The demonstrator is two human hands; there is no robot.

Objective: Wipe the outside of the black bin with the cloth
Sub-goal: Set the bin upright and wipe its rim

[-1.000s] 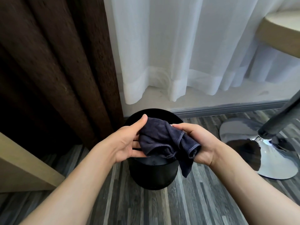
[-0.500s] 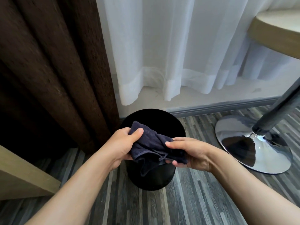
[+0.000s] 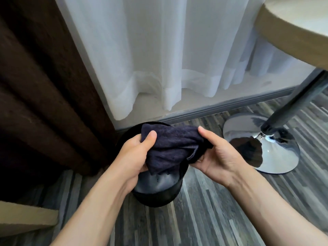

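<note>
Cloth (image 3: 174, 148) of dark navy terry, bunched and creased, with a stitched hem showing near its right end and a loose corner hanging down at its lower middle, is held above the open mouth of the black bin (image 3: 159, 196). The left hand (image 3: 136, 155) grips the cloth's left end, thumb pressed across the top of the fabric and the other fingers curled under it out of view. The right hand (image 3: 218, 155) closes on the cloth's right end, thumb lying along the upper fold, fingers wrapped beneath so that the fabric disappears into the palm. Between the two hands the cloth runs as a thick twisted roll.

Directly under the cloth, the bin stands upright on the floor; it is round, matt black outside, with a greyish sheen on its inner wall. The cloth's hanging corner lies over the bin's opening; whether it touches the inner wall cannot be told. Both hands are above the bin's rim, the left forearm crossing in front of its left side.

Around the bin lies grey striped plank flooring (image 3: 213, 219). Just to the left of the bin hangs a dark brown curtain (image 3: 44, 95); behind it a sheer white curtain (image 3: 159, 59) falls to a pale ledge. To the right of the bin, well apart, stands the chrome base (image 3: 276, 153) of a round wooden table (image 3: 292, 36). At the far lower left of the bin a light wooden edge (image 3: 26, 219) shows.
</note>
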